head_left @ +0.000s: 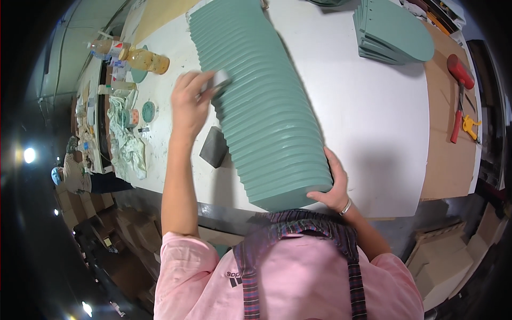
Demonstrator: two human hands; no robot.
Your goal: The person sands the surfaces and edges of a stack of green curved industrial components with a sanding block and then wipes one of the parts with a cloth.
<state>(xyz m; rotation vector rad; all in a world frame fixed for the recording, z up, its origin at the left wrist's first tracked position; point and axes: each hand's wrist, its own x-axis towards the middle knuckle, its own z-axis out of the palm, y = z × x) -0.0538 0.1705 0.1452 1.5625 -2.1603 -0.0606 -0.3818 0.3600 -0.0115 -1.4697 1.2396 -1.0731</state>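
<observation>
A long row of green round-ended sheets [266, 112], fanned so that each overlaps another, runs from the table's near edge to its far side. My left hand [191, 98] is closed around a small light-grey block [219, 79], which meets the left edges of the sheets. That hand and block are slightly blurred, so I cannot tell the block's material. At the near right corner my right hand [337, 184] grips the row, thumb on the top sheet and fingers along the side. A dark grey block [214, 148] lies beside the row's left edge.
More green sheets [394, 32] are stacked at the far right. A red mallet [461, 72] and a yellow clamp [470, 127] lie on brown board. To the left are a bottle of yellowish liquid [149, 61], an open tub of green paste [148, 111] and a rag [128, 141].
</observation>
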